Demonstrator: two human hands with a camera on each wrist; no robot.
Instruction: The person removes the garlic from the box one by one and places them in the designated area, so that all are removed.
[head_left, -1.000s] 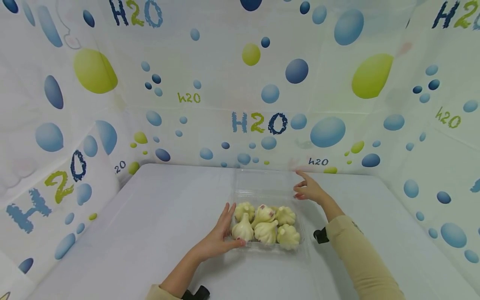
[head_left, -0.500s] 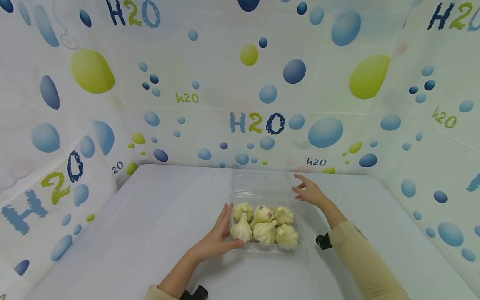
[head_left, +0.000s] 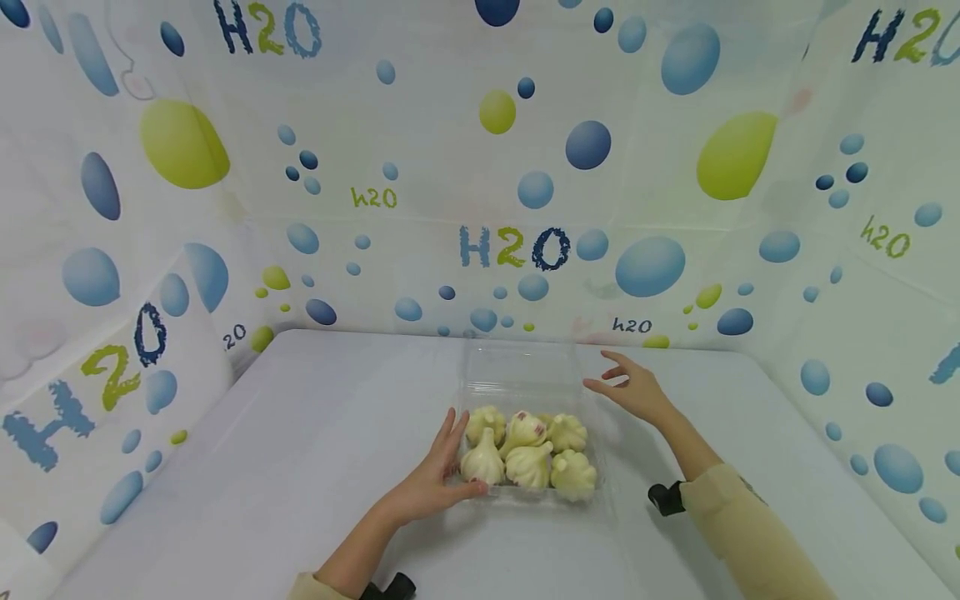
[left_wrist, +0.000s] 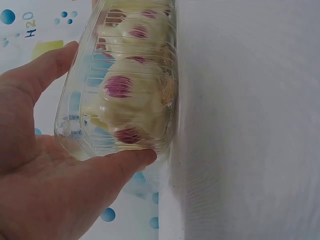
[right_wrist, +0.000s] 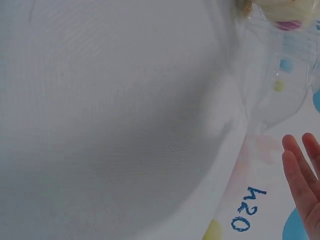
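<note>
A clear plastic clamshell container (head_left: pixel 600 483) stands on the white table with its lid (head_left: pixel 517 362) folded back. Several garlic bulbs (head_left: pixel 528 462) fill the base; in the left wrist view, purple-streaked garlic (left_wrist: pixel 135 95) shows through the ribbed wall. My left hand (head_left: pixel 427 483) holds the container's near left corner, thumb along the front and fingers up the left side. To the right of the lid, my right hand (head_left: pixel 630 390) is raised, fingers extended, apart from the plastic and holding nothing. Its fingertips (right_wrist: pixel 295 165) appear at the edge of the right wrist view.
A white table (head_left: pixel 337 400) extends around the container. Behind and beside it hangs a white curtain (head_left: pixel 442 125) printed with blue and green dots and H2O lettering. Black wrist cameras (head_left: pixel 666 498) sit on both wrists.
My right hand has drawn away from the lid's right edge, shifting right and slightly toward me. The left hand, container and garlic keep their places; the lid stays folded back.
</note>
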